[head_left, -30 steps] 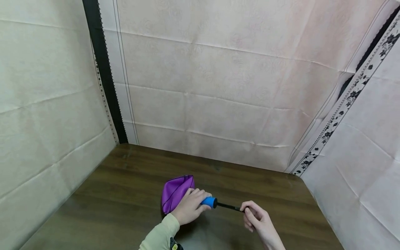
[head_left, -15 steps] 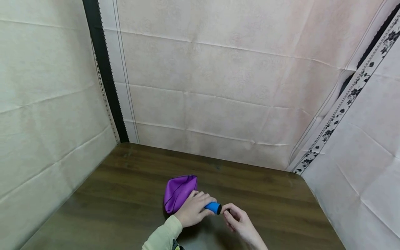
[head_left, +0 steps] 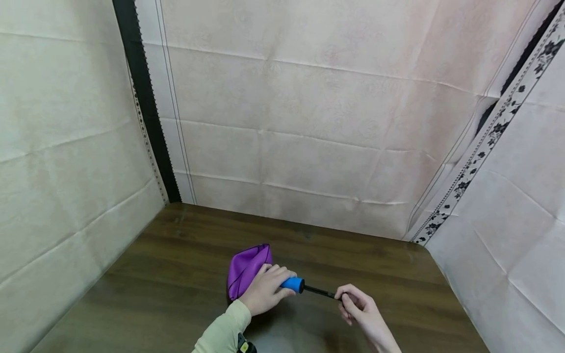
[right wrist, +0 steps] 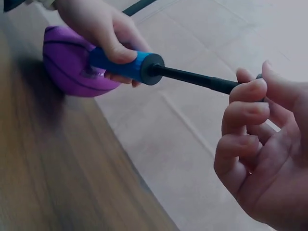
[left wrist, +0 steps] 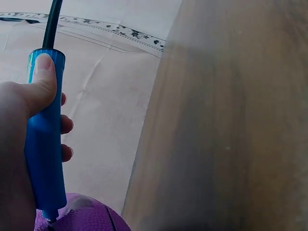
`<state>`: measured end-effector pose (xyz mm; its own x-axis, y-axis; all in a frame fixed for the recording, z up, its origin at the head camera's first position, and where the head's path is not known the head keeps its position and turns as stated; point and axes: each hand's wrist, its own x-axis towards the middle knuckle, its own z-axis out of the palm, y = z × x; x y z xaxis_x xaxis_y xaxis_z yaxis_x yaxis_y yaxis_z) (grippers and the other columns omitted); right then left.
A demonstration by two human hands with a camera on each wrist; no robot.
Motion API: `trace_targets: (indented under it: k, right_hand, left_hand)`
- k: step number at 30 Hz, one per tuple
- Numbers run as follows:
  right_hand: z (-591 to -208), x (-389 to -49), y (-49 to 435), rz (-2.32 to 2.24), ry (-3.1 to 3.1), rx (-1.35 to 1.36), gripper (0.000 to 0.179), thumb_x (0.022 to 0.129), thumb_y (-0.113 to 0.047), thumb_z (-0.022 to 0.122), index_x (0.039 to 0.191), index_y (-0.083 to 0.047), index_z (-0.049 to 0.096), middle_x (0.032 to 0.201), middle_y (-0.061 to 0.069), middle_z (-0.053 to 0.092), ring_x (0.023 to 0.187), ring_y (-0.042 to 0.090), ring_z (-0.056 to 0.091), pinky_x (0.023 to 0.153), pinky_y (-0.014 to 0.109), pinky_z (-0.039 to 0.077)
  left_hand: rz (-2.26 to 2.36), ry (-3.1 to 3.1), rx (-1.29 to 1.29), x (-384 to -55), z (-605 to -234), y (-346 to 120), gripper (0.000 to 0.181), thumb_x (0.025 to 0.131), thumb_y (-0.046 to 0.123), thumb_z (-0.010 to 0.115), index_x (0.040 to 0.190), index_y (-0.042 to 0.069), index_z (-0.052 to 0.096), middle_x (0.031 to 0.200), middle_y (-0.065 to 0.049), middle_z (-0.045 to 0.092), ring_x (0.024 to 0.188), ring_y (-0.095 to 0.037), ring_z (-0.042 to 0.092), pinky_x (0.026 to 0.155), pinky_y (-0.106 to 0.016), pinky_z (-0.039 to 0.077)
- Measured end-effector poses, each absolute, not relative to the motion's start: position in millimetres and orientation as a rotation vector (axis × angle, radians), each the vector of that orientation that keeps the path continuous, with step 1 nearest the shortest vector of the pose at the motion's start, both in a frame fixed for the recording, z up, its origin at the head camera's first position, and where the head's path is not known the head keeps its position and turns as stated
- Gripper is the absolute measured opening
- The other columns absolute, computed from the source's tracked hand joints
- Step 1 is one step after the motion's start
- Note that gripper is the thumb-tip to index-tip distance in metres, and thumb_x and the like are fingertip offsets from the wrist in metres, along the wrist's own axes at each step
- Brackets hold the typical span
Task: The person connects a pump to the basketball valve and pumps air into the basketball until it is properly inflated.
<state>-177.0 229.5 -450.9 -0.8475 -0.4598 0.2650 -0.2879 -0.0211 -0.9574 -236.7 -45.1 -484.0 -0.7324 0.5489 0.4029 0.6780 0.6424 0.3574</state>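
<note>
A purple ball (head_left: 248,270) with black seams, partly deflated and dented, sits on the wooden table. Its pebbled surface (left wrist: 91,217) shows at the bottom of the left wrist view, where the nozzle end of a blue hand pump (left wrist: 47,159) meets it. My left hand (head_left: 266,291) grips the pump's barrel, thumb along its side and fingers round the back. Out of the barrel's black cap extends a thin black rod (right wrist: 187,77). With thumb and fingers my right hand (head_left: 362,311) pinches the rod's outer end, which the fingers largely hide.
The brown wooden table (head_left: 176,274) spreads under and around the hands. Pale creased cloth (head_left: 282,122) hangs behind it, with further cloth panels at left and right. A flower-patterned border (head_left: 476,159) runs down the right corner.
Half a second ago the rod was pushed into the barrel, right hand close to the cap. Now my right hand is farther right and the rod is drawn out. Ball and left hand shifted slightly left.
</note>
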Motion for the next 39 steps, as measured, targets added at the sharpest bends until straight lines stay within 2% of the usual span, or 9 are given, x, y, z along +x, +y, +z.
trace_targets:
  k: [4, 7, 10, 18, 22, 27, 32, 34, 39]
  right_hand:
    - [-464, -183, 218, -2.013, 1.94, -1.01, 0.015, 0.102, 0.003, 0.034, 0.106, 0.013, 0.044, 0.067, 0.022, 0.035, 0.05, 0.03, 0.029, 0.039, 0.039, 0.024]
    - [-473, -186, 204, -1.977, 1.946, -0.924, 0.02, 0.104, -0.003, 0.036, 0.107, 0.014, 0.043, 0.068, 0.015, 0.037, 0.049, 0.017, 0.034, 0.042, 0.042, 0.023]
    - [-479, -188, 191, -1.927, 2.006, -0.796, 0.027, 0.105, -0.011, 0.037, 0.109, 0.015, 0.042, 0.071, 0.003, 0.043, 0.054, 0.005, 0.041, 0.043, 0.037, 0.025]
    - [-477, -189, 191, -1.833, 2.15, -0.591, 0.033, 0.104, -0.024, 0.043, 0.113, 0.008, 0.05, 0.076, -0.003, 0.051, 0.057, 0.003, 0.046, 0.051, 0.02, 0.04]
    - [-468, -187, 203, -1.885, 2.162, -0.537, 0.041, 0.106, -0.03, 0.034, 0.112, 0.007, 0.049, 0.075, -0.003, 0.052, 0.056, 0.004, 0.047, 0.048, 0.03, 0.033]
    - [-460, -183, 224, -1.984, 2.115, -0.698, 0.031, 0.107, -0.018, 0.027, 0.108, 0.006, 0.047, 0.07, -0.003, 0.048, 0.05, 0.015, 0.036, 0.047, 0.042, 0.025]
    - [-461, -186, 228, -1.986, 1.956, -0.904, 0.019, 0.104, -0.003, 0.033, 0.108, -0.001, 0.051, 0.065, 0.014, 0.035, 0.054, 0.03, 0.029, 0.045, 0.042, 0.022]
    - [-464, -188, 222, -1.957, 1.927, -0.902, 0.019, 0.104, -0.003, 0.033, 0.108, -0.002, 0.052, 0.066, 0.014, 0.036, 0.052, 0.023, 0.033, 0.045, 0.042, 0.022]
    - [-473, -192, 199, -1.868, 1.992, -0.711, 0.027, 0.105, -0.016, 0.039, 0.11, 0.009, 0.046, 0.075, -0.004, 0.049, 0.058, 0.004, 0.047, 0.046, 0.032, 0.028]
  left_hand:
    - [-0.682, -2.604, -1.007, -231, -489, -40, 0.035, 0.093, 0.046, 0.056, 0.121, 0.025, 0.059, 0.111, 0.013, 0.064, 0.096, -0.006, 0.053, 0.095, -0.036, 0.036]
    - [-0.668, -2.582, -1.036, -228, -492, -36, 0.036, 0.093, 0.046, 0.057, 0.121, 0.025, 0.06, 0.108, 0.013, 0.064, 0.094, -0.005, 0.053, 0.093, -0.034, 0.037]
    - [-0.665, -2.556, -1.051, -227, -496, -35, 0.035, 0.092, 0.046, 0.058, 0.119, 0.025, 0.06, 0.106, 0.014, 0.064, 0.092, -0.005, 0.053, 0.093, -0.033, 0.036]
    - [-0.745, -2.522, -1.039, -233, -497, -37, 0.03, 0.089, 0.045, 0.063, 0.113, 0.028, 0.062, 0.1, 0.017, 0.064, 0.089, -0.002, 0.053, 0.093, -0.035, 0.035]
    - [-0.763, -2.539, -1.008, -237, -495, -40, 0.032, 0.09, 0.047, 0.06, 0.116, 0.027, 0.061, 0.103, 0.014, 0.064, 0.092, -0.004, 0.053, 0.095, -0.036, 0.036]
    - [-0.777, -2.555, -0.972, -239, -492, -44, 0.032, 0.092, 0.049, 0.055, 0.116, 0.027, 0.059, 0.104, 0.013, 0.064, 0.092, -0.005, 0.052, 0.094, -0.037, 0.035]
    - [-0.71, -2.579, -0.999, -237, -493, -40, 0.036, 0.095, 0.051, 0.049, 0.118, 0.026, 0.059, 0.105, 0.013, 0.064, 0.093, -0.004, 0.052, 0.092, -0.034, 0.036]
    - [-0.674, -2.579, -1.016, -236, -494, -37, 0.038, 0.095, 0.052, 0.048, 0.119, 0.025, 0.059, 0.106, 0.012, 0.064, 0.092, -0.004, 0.052, 0.091, -0.033, 0.036]
    - [-0.627, -2.585, -1.051, -232, -496, -32, 0.042, 0.095, 0.054, 0.046, 0.121, 0.024, 0.06, 0.108, 0.011, 0.064, 0.093, -0.005, 0.053, 0.091, -0.033, 0.036]
